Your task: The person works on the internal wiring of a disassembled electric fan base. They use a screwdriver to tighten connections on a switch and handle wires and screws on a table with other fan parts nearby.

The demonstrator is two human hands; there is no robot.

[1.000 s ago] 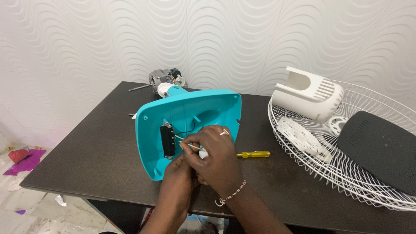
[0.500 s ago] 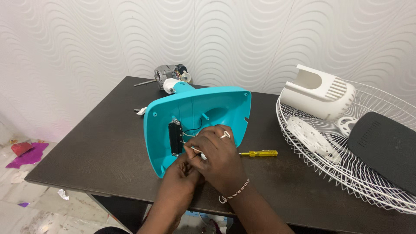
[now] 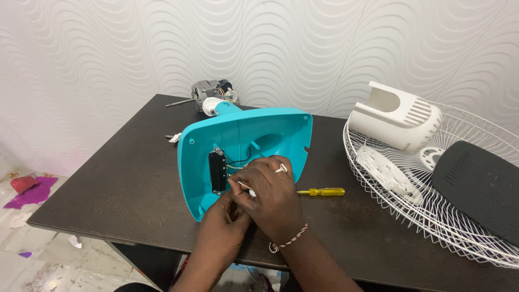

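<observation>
A: Far left?
B: Purple scraps [image 3: 32, 190] on the floor, lower left of frame. Dark worktop [image 3: 124, 178] fills the middle.

A: Upper middle?
B: Bare motor [image 3: 212, 93] with a shaft, at the worktop's back edge, just behind the turquoise fan base [image 3: 265, 132].

A: The base?
B: Centre of frame, on the worktop, hollow side facing up. A black switch block [image 3: 218, 171] sits inside it at left, wires running off it.

A: Hands?
B: Left hand [image 3: 230, 221] at the base's lower rim, under the other, fingers curled in; what they pinch, cannot tell. Right hand [image 3: 273, 197] lies over it, fingers closed on a thin white-tipped tool [image 3: 246, 188] pointing at the switch block.

A: Right of that?
B: Yellow screwdriver [image 3: 323, 191] flat on the worktop, just beside the right hand. Then white wire grille [image 3: 432, 216] at right, holding a white motor cover [image 3: 397, 121] and a black panel [image 3: 481, 186].
</observation>
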